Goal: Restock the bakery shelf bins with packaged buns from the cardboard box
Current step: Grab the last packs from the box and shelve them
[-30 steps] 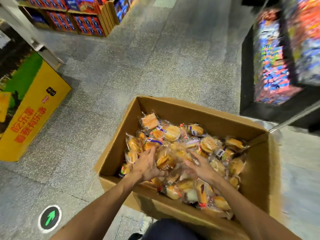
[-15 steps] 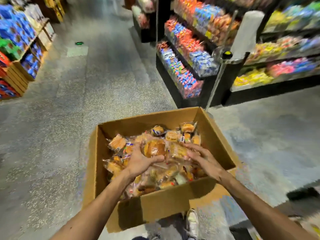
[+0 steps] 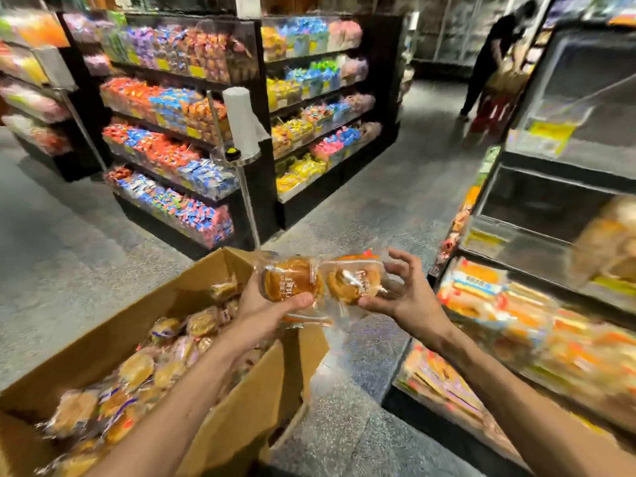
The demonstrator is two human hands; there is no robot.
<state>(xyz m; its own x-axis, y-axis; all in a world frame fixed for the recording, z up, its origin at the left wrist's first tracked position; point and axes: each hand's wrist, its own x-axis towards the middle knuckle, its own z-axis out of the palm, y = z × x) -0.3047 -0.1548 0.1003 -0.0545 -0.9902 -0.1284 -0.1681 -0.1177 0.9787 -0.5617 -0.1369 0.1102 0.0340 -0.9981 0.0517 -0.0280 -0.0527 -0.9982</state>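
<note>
Both hands have risen from the cardboard box (image 3: 247,407), now above its right corner: the left hand (image 3: 268,306) curls round one packaged bun (image 3: 292,278), the right hand (image 3: 411,297) pinches a second bun (image 3: 354,282) touching it, near the bakery shelf (image 3: 523,249).

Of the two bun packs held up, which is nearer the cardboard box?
The darker-topped bun pack gripped by the left hand; the right hand pinches the other pack farther out, over the floor.

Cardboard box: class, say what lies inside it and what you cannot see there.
Clear-wrapped packaged buns lie heaped inside the cardboard box. The heap covers the box floor and lower layers, and the person's left forearm hides some packs.
</note>
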